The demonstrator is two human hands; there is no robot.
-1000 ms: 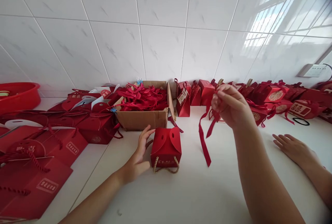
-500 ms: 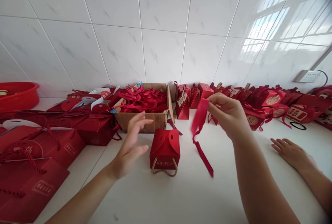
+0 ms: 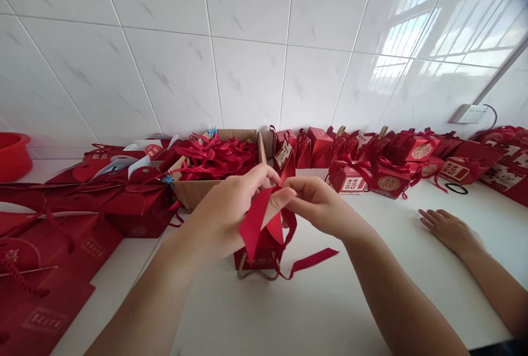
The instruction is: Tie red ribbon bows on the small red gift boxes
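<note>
Both my hands meet above a small red gift box (image 3: 259, 254) with a rope handle on the white counter (image 3: 313, 306). My left hand (image 3: 231, 210) pinches one part of a red ribbon (image 3: 258, 221). My right hand (image 3: 319, 204) pinches the same ribbon just beside it. One ribbon end hangs down in front of the box; the other trails to the right across the counter. The box is mostly hidden behind my hands and the ribbon.
A cardboard box (image 3: 193, 191) full of red ribbons stands behind. Flat red boxes (image 3: 61, 229) pile up at left, finished gift boxes (image 3: 388, 180) line the wall at right. Another person's hand (image 3: 447, 229) rests flat on the counter. A red basin (image 3: 12, 155) sits far left.
My right hand brought the ribbon left and down over the gift box. My left hand rose from beside the box and took hold of the ribbon too.
</note>
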